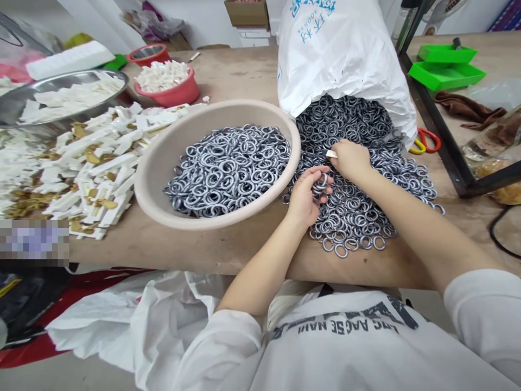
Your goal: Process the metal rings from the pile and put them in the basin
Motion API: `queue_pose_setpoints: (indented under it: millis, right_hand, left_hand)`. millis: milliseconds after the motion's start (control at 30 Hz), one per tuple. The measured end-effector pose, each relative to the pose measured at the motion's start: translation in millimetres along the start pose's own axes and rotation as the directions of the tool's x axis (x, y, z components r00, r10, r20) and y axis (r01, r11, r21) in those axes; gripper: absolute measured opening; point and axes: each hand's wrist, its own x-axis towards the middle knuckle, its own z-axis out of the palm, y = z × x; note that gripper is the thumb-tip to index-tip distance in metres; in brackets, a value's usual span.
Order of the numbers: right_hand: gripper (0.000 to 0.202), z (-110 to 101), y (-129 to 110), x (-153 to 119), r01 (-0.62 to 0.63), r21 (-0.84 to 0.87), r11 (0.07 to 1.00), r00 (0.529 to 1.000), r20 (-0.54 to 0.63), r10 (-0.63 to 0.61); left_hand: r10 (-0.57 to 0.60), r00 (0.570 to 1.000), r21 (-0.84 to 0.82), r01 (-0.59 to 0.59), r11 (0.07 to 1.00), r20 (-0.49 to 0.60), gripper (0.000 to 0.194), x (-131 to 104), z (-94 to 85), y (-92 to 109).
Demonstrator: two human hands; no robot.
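Observation:
My left hand point(306, 196) is curled round several grey rings, at the right side of a beige basin point(148, 203) full of like rings. My right hand point(350, 160) is closed on a small white piece point(331, 154), just above and right of my left hand. Both hands are over a spread pile of grey rings point(354, 214) on the table. Behind them a white sack point(342, 60) lies with its mouth toward me, and rings fill the opening.
White and gold pieces point(106, 157) cover the table's left side. Behind are a steel bowl point(126, 81) and a red bowl point(175, 96). Scissors point(429, 140), a black metal frame point(439, 136) and green trays point(448, 76) are at the right.

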Motion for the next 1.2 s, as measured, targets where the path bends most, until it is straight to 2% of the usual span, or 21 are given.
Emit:
queue_pose_setpoints:
  millis: [67, 133, 200, 267, 333, 400, 500, 600, 667, 733, 800, 867, 933, 1033, 1200]
  right_hand:
    - [0.023, -8.4, 7.3, -5.2, -0.003, 0.154, 0.988, 0.999, -0.032, 0.008]
    - [0.028, -22.1, 14.5, -19.8, -0.010, 0.432, 0.902, 0.999, -0.023, 0.022]
    - [0.039, -36.7, 17.1, -41.4, -0.040, 0.720, 0.693, 0.999, 0.051, 0.005]
    - [0.045, -46.5, 13.5, -64.7, -0.106, 0.869, 0.483, 0.991, 0.135, -0.024]
    - [0.048, -48.7, 5.3, -84.3, -0.145, 0.930, 0.339, 0.986, 0.163, -0.024]
    - [0.048, -44.6, -4.1, -97.7, -0.159, 0.953, 0.259, 0.987, 0.163, 0.008]
    - [0.049, -35.0, -15.2, -107.3, -0.127, 0.967, 0.222, 0.992, 0.119, 0.050]
    - [0.052, -29.8, -17.8, -109.0, -0.086, 0.974, 0.210, 0.996, 0.080, 0.035]
    - [0.053, -30.4, -13.9, -107.8, -0.083, 0.972, 0.219, 0.996, 0.084, 0.006]
    - [0.053, -34.3, -6.8, -106.6, -0.057, 0.953, 0.298, 0.998, 0.063, -0.011]
    - [0.051, -40.4, 0.5, -106.8, 0.033, 0.880, 0.474, 0.999, -0.021, -0.031]
    - [0.047, -46.4, 5.2, -108.7, 0.162, 0.728, 0.667, 0.987, -0.126, -0.101]
    - [0.045, -50.3, 6.6, -111.4, 0.263, 0.556, 0.789, 0.964, -0.181, -0.193]
    - [0.043, -50.9, 5.2, -114.2, 0.321, 0.399, 0.859, 0.945, -0.201, -0.259]
    - [0.040, -50.4, 1.3, -116.7, 0.345, 0.312, 0.885, 0.933, -0.218, -0.287]
  left_hand:
    - [-0.013, 0.999, -0.005, 0.013, 1.000, -0.039, 0.023, 0.5, -0.3, 0.3]
    - [0.021, 0.997, 0.058, -0.017, 0.998, -0.074, 0.028, -0.4, 0.8, -1.8]
    - [0.084, 0.994, 0.163, -0.071, 0.984, -0.074, 0.033, -2.6, 3.4, -5.7]
    - [0.134, 0.991, 0.254, -0.123, 0.959, -0.024, 0.035, -5.7, 6.8, -10.3]
    - [0.155, 0.987, 0.296, -0.162, 0.941, 0.047, 0.036, -9.2, 10.4, -14.2]
    - [0.168, 0.982, 0.292, -0.187, 0.938, 0.088, 0.036, -12.3, 13.3, -17.2]
    - [0.194, 0.976, 0.279, -0.214, 0.936, 0.098, 0.038, -15.0, 15.4, -20.8]
    - [0.167, 0.979, 0.281, -0.195, 0.940, 0.120, 0.040, -15.2, 15.5, -23.6]
    - [0.130, 0.983, 0.248, -0.160, 0.955, 0.133, 0.039, -14.5, 14.9, -24.1]
    - [0.098, 0.985, 0.200, -0.126, 0.972, 0.141, 0.037, -13.7, 14.1, -23.2]
    - [0.069, 0.987, 0.165, -0.093, 0.982, 0.145, 0.037, -13.1, 13.2, -21.2]
    - [0.046, 0.988, 0.146, -0.067, 0.987, 0.145, 0.037, -13.0, 12.6, -19.1]
    - [0.032, 0.990, 0.142, -0.051, 0.989, 0.137, 0.039, -13.3, 12.4, -17.5]
    - [0.021, 0.991, 0.138, -0.040, 0.990, 0.131, 0.041, -14.0, 13.1, -16.5]
    - [0.006, 0.989, 0.107, -0.022, 0.994, 0.146, 0.042, -14.2, 14.2, -15.2]
